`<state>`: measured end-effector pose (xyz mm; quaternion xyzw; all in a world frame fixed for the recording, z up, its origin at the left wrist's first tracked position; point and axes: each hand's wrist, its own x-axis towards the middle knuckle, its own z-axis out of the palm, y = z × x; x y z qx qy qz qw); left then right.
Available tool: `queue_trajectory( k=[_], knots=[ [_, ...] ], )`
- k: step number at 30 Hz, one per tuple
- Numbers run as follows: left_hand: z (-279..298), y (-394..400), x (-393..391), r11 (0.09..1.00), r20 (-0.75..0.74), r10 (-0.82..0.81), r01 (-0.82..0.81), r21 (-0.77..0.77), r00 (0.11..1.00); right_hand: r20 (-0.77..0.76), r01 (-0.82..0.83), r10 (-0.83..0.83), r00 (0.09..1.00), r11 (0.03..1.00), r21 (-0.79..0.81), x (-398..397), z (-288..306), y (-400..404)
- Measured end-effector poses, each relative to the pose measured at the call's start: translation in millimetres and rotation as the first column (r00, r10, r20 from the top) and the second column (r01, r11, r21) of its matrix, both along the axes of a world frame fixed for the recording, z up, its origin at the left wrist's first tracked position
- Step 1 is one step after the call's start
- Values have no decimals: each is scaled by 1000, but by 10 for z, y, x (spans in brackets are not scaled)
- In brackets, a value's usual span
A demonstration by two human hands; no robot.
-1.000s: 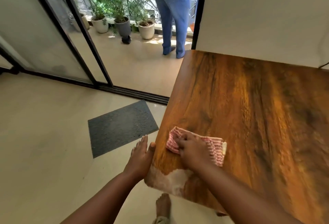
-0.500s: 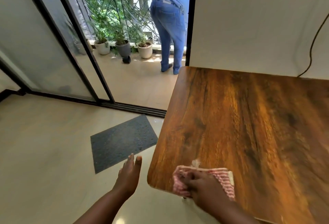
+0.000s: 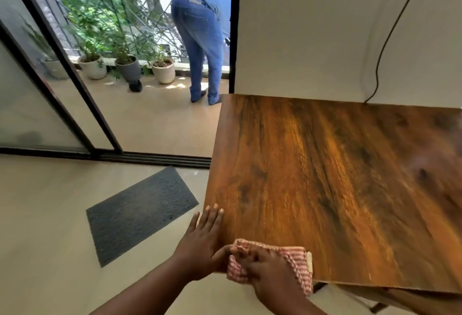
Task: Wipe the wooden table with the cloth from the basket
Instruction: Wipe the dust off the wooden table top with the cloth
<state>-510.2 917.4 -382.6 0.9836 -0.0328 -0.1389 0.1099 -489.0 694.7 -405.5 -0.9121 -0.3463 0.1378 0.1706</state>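
At the near left corner of the wooden surface (image 3: 337,177) lies the striped cloth (image 3: 295,261), gripped by the right hand (image 3: 271,276), fingers seemingly curled in. Left hand (image 3: 202,242) rests flat against that corner's edge, fingers straight, holding nothing.

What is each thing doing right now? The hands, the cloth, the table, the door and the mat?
Right hand: grips the cloth.
Left hand: flat, fingers straight, at the table's left edge.
Cloth: bunched, at the table's near corner.
Table: bare.
Sliding door: open.
Mat: flat on the floor.
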Motion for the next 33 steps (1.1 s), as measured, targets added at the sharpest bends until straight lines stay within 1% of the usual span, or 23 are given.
queue_trajectory(
  k=[1,4,7,9,10,11,14,15,17,21,22,25,26,27,28,29,31,32,33],
  knots=[
    [4,13,8,999,-1,-34,34,6,999,0,25,-25,1000,1000,-7,13,11,-120],
    [-29,35,14,996,7,-93,93,0,996,-33,245,-246,969,969,-30,170,51,-509],
    [-74,56,-29,992,-29,-124,123,-20,992,-54,491,-497,866,866,-92,434,68,-606],
    [-81,103,-48,986,-47,-169,168,-16,985,-8,564,-569,822,818,-112,459,73,-435],
    [-76,121,-50,982,-46,-186,186,-12,981,12,573,-575,818,812,-112,412,57,-328],
    [-76,131,-46,980,-42,-201,201,-3,979,12,553,-555,832,827,-102,339,27,-217],
    [-80,145,-31,966,-33,-253,255,36,967,-89,382,-387,918,921,-72,28,-4,71],
    [-80,141,-21,960,-28,-276,277,46,961,-119,337,-342,932,940,-59,-53,16,115],
    [-80,122,11,950,-11,-308,308,44,951,-155,292,-292,944,956,-24,-89,76,123],
    [-79,8,89,926,42,-376,374,48,926,-145,228,-228,963,974,-18,-56,192,-112],
    [-85,-28,114,923,34,-384,382,53,923,-153,224,-225,962,974,-29,-54,205,-169],
    [-80,-229,204,903,14,-426,424,75,905,-159,301,-304,939,953,-43,-49,208,-460],
    [-54,-305,220,902,35,-426,422,86,904,-159,339,-343,926,939,-48,-41,207,-582],
    [-24,-374,225,910,129,-415,407,83,901,-173,378,-382,908,924,-56,-33,209,-697],
    [50,-435,236,895,222,-446,435,100,867,-160,404,-410,898,912,-72,-21,232,-816],
    [162,-497,256,890,143,-455,440,120,879,-118,408,-420,900,906,-116,-16,244,-919],
    [254,-665,318,879,105,-469,451,159,877,-6,394,-408,913,886,-244,38,308,-1070],
    [239,-732,317,858,106,-500,476,194,859,55,376,-376,925,883,-282,49,352,-1089],
    [226,-822,328,848,166,-519,482,218,838,135,363,-338,931,891,-273,30,369,-1173]
  ],
)
